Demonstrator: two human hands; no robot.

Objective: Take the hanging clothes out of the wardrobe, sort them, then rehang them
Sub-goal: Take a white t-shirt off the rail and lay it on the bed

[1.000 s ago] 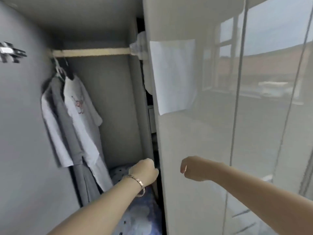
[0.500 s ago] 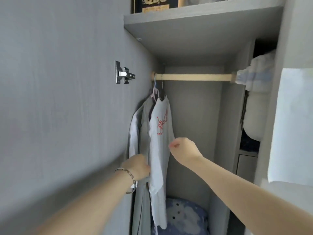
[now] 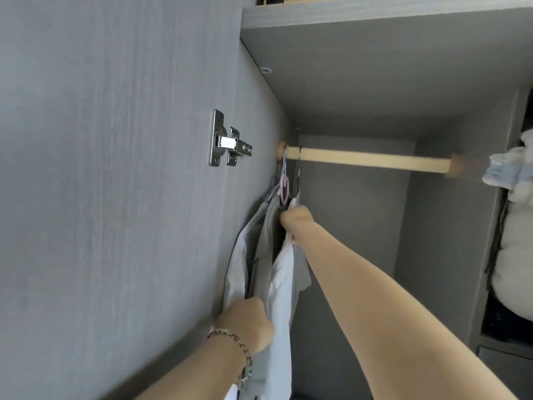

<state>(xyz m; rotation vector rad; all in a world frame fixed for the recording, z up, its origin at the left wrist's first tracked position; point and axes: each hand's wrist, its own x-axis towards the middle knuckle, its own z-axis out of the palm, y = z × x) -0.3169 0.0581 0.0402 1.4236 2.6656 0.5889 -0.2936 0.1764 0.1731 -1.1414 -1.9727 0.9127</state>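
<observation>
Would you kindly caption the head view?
Right hand grips hangers below the rod; left hand gathers hanging clothes.

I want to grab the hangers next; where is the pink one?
In the head view, the pink hanger hangs at the rod's far left end, just above the right hand.

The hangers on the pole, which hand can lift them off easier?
Probably the right hand. It is closed at the top of the clothes, just under the hangers hooked on the pole. The left hand is far lower, gathering the fabric.
</observation>
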